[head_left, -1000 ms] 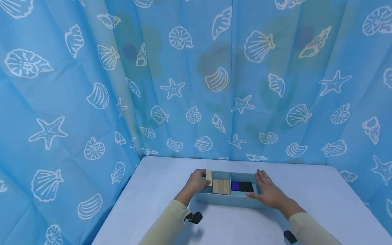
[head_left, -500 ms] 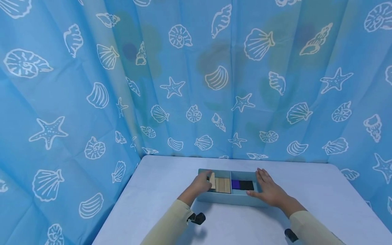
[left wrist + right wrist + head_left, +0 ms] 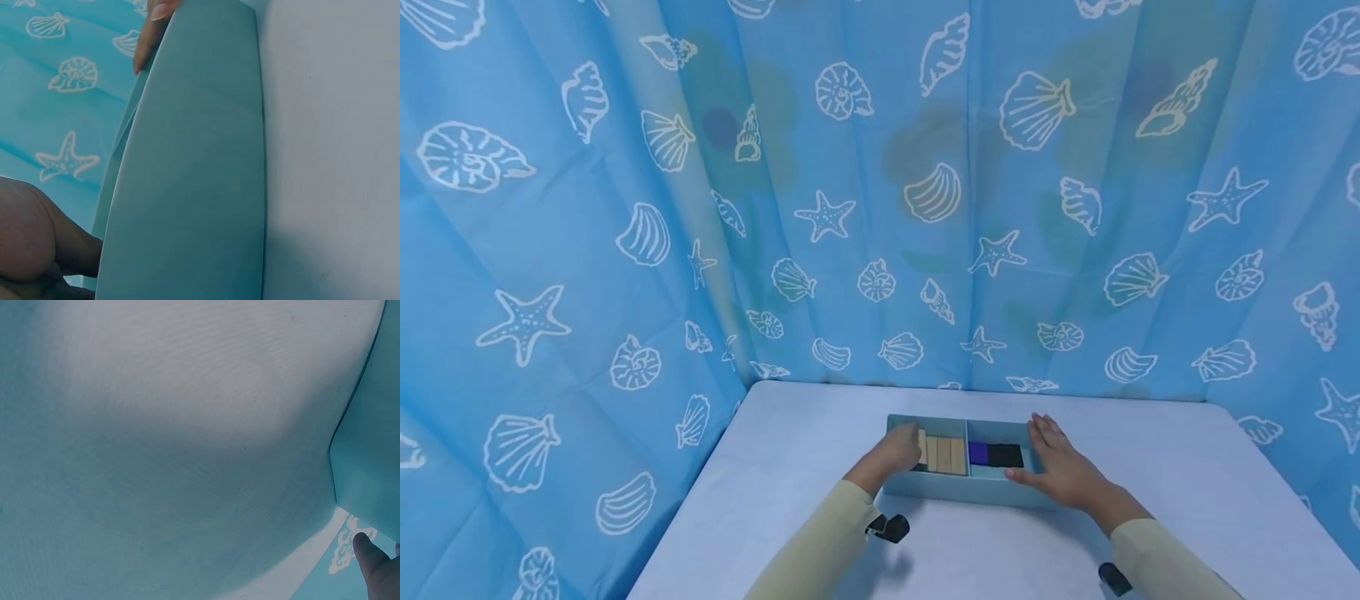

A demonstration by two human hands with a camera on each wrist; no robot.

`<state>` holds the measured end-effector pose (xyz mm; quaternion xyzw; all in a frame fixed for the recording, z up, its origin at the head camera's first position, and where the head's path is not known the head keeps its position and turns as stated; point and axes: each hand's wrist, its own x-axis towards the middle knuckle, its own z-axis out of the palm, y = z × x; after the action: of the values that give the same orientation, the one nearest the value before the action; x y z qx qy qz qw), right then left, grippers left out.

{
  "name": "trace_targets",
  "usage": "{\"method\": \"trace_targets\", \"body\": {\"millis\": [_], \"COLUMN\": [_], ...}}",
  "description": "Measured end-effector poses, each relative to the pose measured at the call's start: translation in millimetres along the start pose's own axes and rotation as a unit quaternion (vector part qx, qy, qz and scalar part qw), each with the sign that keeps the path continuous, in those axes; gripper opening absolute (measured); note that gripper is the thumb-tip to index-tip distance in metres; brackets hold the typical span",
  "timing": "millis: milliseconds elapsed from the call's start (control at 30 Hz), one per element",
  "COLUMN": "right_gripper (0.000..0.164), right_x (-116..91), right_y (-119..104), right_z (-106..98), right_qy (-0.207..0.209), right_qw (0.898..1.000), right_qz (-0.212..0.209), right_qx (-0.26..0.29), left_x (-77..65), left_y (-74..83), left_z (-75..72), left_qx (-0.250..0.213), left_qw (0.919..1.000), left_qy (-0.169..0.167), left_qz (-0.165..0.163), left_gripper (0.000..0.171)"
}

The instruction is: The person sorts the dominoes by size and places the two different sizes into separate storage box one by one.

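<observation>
A light-blue box (image 3: 970,490) with a divider stands on the table in the head view. My left hand (image 3: 898,448) reaches into its left compartment and holds a pale wooden block (image 3: 922,447) at the left end of a row of similar wooden blocks (image 3: 946,455). In the left wrist view the left hand (image 3: 44,244) dips behind the box wall (image 3: 187,156), its fingertips hidden. My right hand (image 3: 1063,468) rests on the box's right end, fingers straight and thumb along the near rim. A purple block (image 3: 978,453) and black blocks (image 3: 1004,456) lie in the right compartment.
The box stands on a white table (image 3: 820,417), towards its far side. Behind and to the left hangs a blue curtain (image 3: 865,217) with white shell prints. A black wrist device (image 3: 889,528) is strapped at the left sleeve.
My left hand has moved slightly right and down into the left compartment, lowering the wooden block beside the others. The right hand stays on the box end.
</observation>
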<state>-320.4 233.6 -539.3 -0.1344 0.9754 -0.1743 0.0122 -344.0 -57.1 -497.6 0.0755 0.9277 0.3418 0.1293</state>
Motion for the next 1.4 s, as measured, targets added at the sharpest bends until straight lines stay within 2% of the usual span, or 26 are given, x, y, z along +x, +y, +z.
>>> {"method": "trace_targets", "body": {"millis": [133,267,500,867,1133,1400], "right_gripper": [0.117,0.117,0.12,0.12,0.119,0.119], "right_x": [-0.7,-2.1,-0.8,3.0,3.3,4.1], "right_y": [-0.2,-0.8,-2.1,-9.9,-11.3,-12.5], "right_z": [-1.2,-0.9,2.1,3.8,5.7,2.1], "right_qy": [0.007,0.005,0.004,0.008,0.005,0.012], "right_qw": [1.0,1.0,1.0,1.0,1.0,1.0], "right_qz": [-0.002,-0.004,0.0,0.0,-0.003,-0.004], "right_qx": [-0.002,0.008,0.0,0.004,0.003,0.002], "left_x": [5.9,9.9,9.0,7.1,7.7,10.1], "left_y": [2.1,2.1,0.3,-5.5,-11.7,-10.9], "left_z": [-0.1,2.2,3.1,2.0,2.2,1.4], "left_qx": [-0.001,0.019,0.043,0.08,0.073,0.072], "left_qw": [0.9999,0.9997,0.9986,0.9962,0.9968,0.9968], "left_qy": [-0.005,-0.01,-0.003,0.002,-0.005,0.003], "left_qz": [-0.009,-0.014,-0.029,-0.034,-0.031,-0.036], "left_gripper": [0.045,0.043,0.039,0.027,0.011,0.009]}}
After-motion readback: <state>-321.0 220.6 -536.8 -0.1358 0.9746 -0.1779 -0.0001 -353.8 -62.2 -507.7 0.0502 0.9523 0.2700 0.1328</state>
